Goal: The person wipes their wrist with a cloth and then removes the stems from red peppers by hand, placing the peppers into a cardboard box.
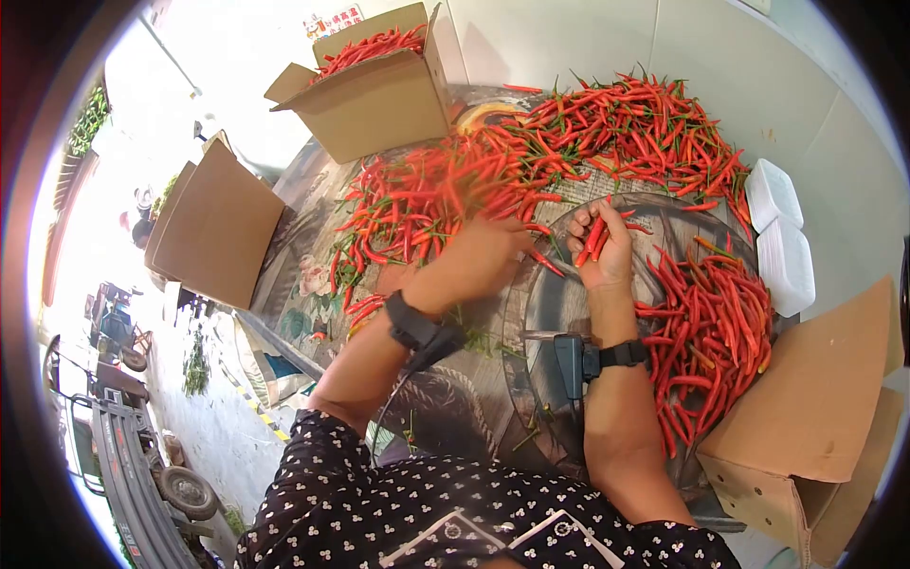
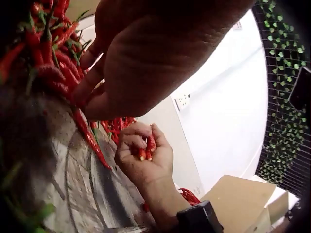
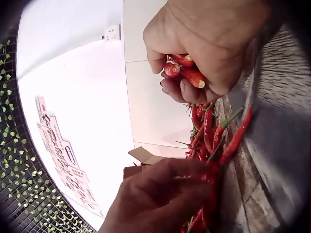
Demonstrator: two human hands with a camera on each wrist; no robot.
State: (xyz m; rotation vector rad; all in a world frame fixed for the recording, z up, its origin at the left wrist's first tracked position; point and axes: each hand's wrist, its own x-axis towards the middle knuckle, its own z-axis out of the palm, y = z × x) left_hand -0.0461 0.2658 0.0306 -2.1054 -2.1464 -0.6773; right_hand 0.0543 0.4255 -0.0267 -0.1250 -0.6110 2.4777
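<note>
Upright at the wooden table's right half, the right hand (image 1: 604,251) grips several red peppers (image 1: 593,242) in curled fingers. Their stemless ends (image 3: 195,77) point out of the fist in the right wrist view. To its left, the left hand (image 1: 474,261) is motion-blurred over the edge of the large pepper pile (image 1: 408,204). From beside its fingertips one red pepper (image 2: 92,141) extends in the left wrist view; whether the fingers pinch it cannot be told. Blur also covers the left hand (image 3: 163,194) in the right wrist view. The pile's peppers carry green stems.
A second heap of peppers (image 1: 706,332) lies right of the right forearm. White trays (image 1: 785,261) are stacked beside the wall. A cardboard box (image 1: 384,104) full of peppers stands at the back; other boxes flank the table at left (image 1: 218,223) and right (image 1: 806,408).
</note>
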